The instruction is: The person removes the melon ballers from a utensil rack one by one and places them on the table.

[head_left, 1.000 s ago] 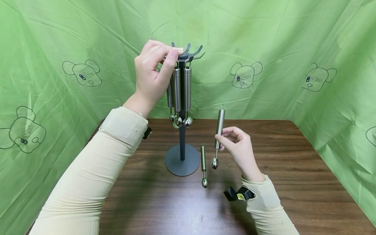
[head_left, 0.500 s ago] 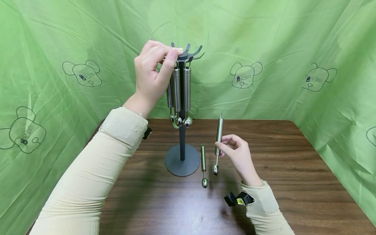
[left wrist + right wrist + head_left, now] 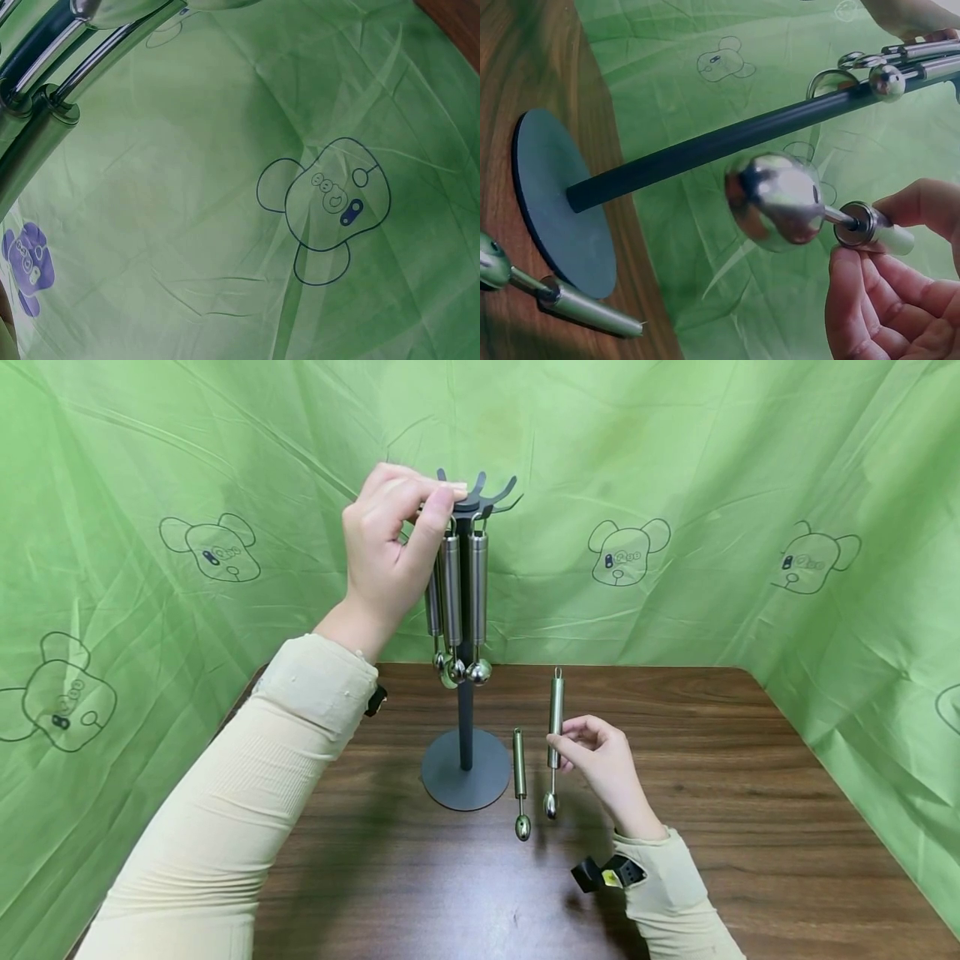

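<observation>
In the head view my left hand pinches the top of a dark grey utensil stand; the hooks under its fingers are hidden. Several steel melon ballers hang there, scoop ends down. My right hand holds another melon baller by the lower handle between thumb and fingers, upright, scoop down, above the table. Close to its left, a further melon baller lies beside the stand's round base. In the right wrist view the held baller's round scoop is near the camera.
The brown wooden table carries the stand. A green cloth with bear-face drawings surrounds the back and sides. Bare curved hooks point up at the stand's right.
My right hand has lowered the melon baller toward the table and shifted it slightly left. The left hand, the stand and the hanging ballers stay in place.
</observation>
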`<state>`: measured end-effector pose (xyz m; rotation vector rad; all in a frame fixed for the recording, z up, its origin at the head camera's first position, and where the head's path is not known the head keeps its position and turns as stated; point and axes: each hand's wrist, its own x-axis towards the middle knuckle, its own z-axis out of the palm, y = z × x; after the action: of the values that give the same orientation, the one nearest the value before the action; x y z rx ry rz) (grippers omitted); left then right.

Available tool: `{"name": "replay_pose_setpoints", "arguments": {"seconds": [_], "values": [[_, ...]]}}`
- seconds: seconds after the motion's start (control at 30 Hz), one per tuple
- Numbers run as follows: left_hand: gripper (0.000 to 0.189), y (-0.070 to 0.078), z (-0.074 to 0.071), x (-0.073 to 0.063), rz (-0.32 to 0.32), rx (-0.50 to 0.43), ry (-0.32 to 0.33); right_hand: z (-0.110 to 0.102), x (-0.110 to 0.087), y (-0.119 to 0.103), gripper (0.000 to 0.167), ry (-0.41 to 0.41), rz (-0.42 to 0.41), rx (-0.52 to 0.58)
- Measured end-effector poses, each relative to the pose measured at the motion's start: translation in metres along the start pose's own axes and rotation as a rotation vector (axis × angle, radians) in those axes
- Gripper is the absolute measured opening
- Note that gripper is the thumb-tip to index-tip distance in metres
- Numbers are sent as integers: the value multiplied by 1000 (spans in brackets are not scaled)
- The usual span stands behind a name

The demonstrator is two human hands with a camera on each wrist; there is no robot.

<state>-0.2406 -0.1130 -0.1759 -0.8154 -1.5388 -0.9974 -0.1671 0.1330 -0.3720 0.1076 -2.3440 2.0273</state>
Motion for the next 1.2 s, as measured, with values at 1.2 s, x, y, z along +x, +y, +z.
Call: {"name": "replay_pose_setpoints", "arguments": {"seconds": [1.2], "values": [[28, -2, 1, -1, -8, 0, 0, -3, 9, 39, 22, -51, 133, -99]]}}
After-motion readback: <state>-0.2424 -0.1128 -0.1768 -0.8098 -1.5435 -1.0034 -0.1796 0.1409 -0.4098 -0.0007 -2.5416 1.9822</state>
